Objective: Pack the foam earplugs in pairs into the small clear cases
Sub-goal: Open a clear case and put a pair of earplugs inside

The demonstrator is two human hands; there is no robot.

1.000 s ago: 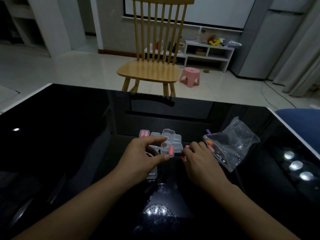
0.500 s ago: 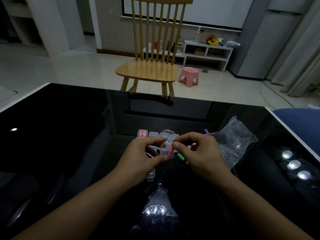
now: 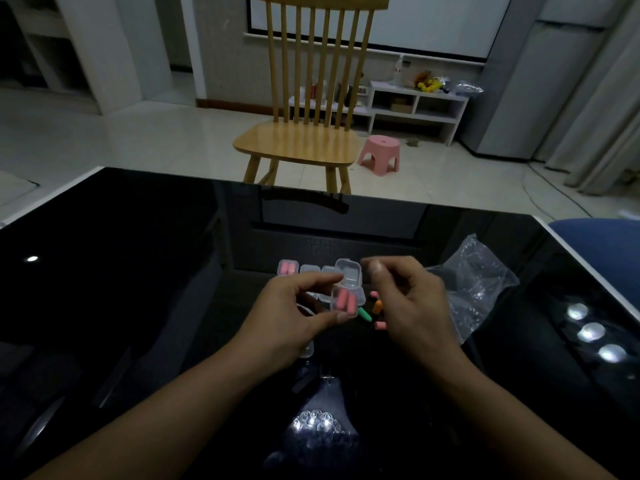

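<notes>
My left hand (image 3: pixel 291 315) pinches a small clear case (image 3: pixel 348 289) between thumb and fingers, its lid flipped up. Two pink earplugs (image 3: pixel 346 301) lie side by side inside it. My right hand (image 3: pixel 407 299) hovers just right of the case, fingers loosely curled and apart, holding nothing that I can see. Under that hand lie loose earplugs on the black table: a green one (image 3: pixel 364 314), an orange one (image 3: pixel 377 306) and a pink one (image 3: pixel 380 325). Farther back, a closed case with pink earplugs (image 3: pixel 288 267) sits beside other clear cases (image 3: pixel 310 270).
A crumpled clear plastic bag (image 3: pixel 474 285) lies right of my right hand. Another clear case (image 3: pixel 306 349) peeks out under my left hand. The glossy black table (image 3: pixel 138 271) ends at a white edge; a wooden chair (image 3: pixel 301 140) stands beyond it, a blue seat (image 3: pixel 602 237) at right.
My right hand brought a second pink earplug to the open case and let it go; the case now holds two. The hand has drawn back slightly to the right.
</notes>
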